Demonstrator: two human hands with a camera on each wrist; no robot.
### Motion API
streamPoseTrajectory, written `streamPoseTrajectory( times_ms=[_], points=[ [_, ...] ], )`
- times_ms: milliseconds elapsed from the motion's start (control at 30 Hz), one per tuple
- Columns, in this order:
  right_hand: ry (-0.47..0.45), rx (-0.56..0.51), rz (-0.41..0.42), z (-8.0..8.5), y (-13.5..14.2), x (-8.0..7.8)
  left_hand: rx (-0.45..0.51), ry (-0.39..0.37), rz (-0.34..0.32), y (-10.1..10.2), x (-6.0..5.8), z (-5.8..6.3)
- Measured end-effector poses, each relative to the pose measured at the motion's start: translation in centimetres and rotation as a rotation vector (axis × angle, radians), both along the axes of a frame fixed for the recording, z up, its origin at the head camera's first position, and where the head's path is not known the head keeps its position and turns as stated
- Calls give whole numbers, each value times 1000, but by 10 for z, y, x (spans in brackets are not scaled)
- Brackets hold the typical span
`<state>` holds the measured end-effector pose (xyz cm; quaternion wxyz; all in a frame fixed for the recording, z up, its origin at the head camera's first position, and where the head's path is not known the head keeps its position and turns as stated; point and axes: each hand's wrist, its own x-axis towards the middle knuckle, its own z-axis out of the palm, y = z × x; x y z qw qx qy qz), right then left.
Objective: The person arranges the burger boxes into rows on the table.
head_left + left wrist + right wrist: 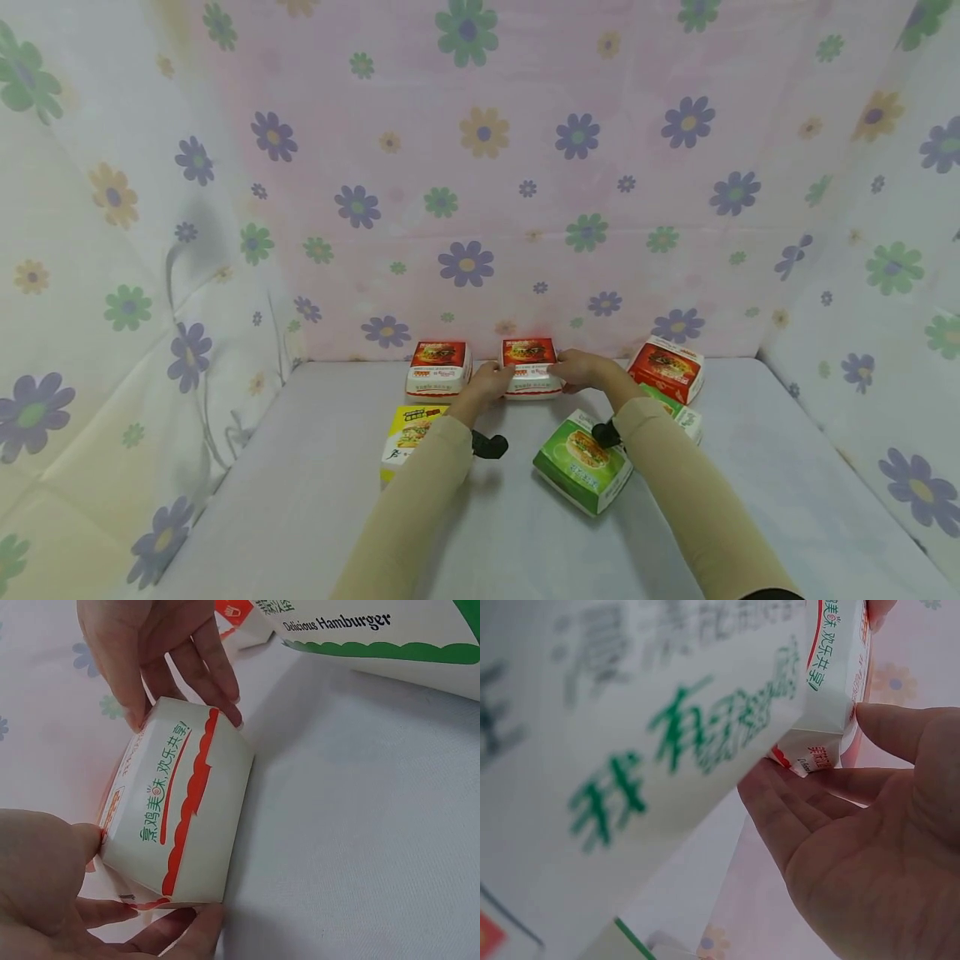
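A red-and-white cardboard burger box with sloping sides point(529, 368) is at the back of the table, between two bare hands, and it serves as the landmark here. Its top bears a burger picture on red, and its front is white with a scalloped red band and green lettering.

The left hand point(491, 382) grips its left end, thumb on the upper edge and fingers curled lower down. The right hand point(582, 370) pinches its right end the same way – thumb above, fingers below.

Left of the held box, and apart from it, stands a matching red-and-white burger box point(438, 372). In front of that one, to the held box's front left, is a yellow-and-white cardboard box point(406, 434), partly hidden by the left sleeve point(423, 500).

To the held box's front right, a green-and-white cardboard box point(583, 460) sits turned at an angle. Farther right of it lies a second green-and-white box point(687, 422), mostly covered by the right sleeve point(690, 492); a red cardboard burger box point(666, 372) stands just behind that, well to the held box's right.

Beneath the held box spreads a pale cloth-covered table point(300, 500); behind it hangs a pinkish fabric backdrop point(480, 208) printed with purple, green and orange flowers.
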<state>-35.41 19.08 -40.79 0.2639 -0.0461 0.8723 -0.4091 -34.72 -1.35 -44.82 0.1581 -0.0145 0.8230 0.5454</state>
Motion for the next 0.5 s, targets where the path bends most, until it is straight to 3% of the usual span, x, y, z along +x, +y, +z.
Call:
streamPoseTrajectory(
  times_ms=[300,500],
  points=[
    [0,16,-8,0,1,-1,95,-54,33,1,2,2],
    [-7,34,-12,3,3,1,76,-87,26,-1,2,4]
  ],
)
